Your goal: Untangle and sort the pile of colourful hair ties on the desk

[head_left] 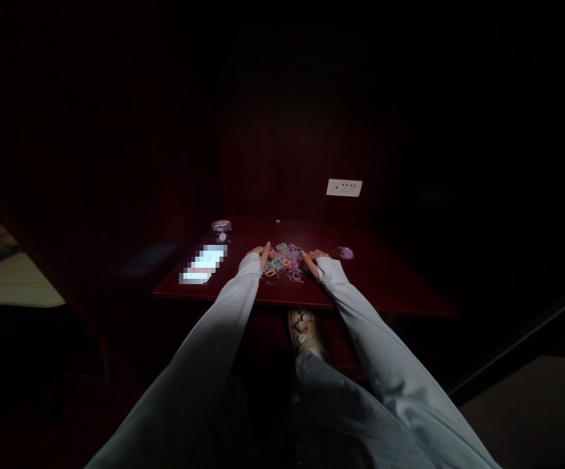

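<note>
First, nearest: a clog (304, 329), below the hands, past the near edge of the table (390, 286). Bands (286, 262) lay in a loose heap between the left hand (260, 253) and right hand (314, 256). Both hands were part-curled at its sides; could not tell if either pinched anything. Judged: light fingertips from both flanks suited such snag-prone pieces; hard pressing risked scattering them. Purple bunch (345, 252) lay right of the right hand; screen (205, 264), blurred, left of the left. Beyond the hands: jar (222, 232), green ring (278, 221), socket (344, 188).
</note>
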Tool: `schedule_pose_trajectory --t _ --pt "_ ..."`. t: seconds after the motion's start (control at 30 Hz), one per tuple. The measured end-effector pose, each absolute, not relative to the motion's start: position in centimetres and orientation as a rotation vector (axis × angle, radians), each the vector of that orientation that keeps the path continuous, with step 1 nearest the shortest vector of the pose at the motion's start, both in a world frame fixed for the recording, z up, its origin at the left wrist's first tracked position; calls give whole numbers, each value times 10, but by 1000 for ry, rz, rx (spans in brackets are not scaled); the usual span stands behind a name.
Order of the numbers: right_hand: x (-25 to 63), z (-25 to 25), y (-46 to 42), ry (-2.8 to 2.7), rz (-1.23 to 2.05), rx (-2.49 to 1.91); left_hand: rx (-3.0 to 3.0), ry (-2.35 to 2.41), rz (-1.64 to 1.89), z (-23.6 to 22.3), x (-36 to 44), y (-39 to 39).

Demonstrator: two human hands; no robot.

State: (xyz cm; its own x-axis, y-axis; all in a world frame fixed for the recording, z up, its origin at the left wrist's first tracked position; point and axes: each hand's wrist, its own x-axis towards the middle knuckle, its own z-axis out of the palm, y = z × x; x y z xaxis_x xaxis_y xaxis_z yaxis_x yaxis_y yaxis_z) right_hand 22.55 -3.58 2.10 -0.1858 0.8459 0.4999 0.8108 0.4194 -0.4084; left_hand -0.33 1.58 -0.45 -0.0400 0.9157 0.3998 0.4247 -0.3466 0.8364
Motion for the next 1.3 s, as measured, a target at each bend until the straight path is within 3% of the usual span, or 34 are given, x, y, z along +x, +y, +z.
schedule_pose_trajectory --t 0.53,0.8,1.3 --pt "210 21 -35 -1942 239 -1293 1748 1427 1321 1 -1 9" --pt "219 15 -25 -1656 183 -1467 1779 1395 1363 3 -1 8" --pt "219 11 -27 -1968 7 -1474 1658 1399 1424 11 6 -2"
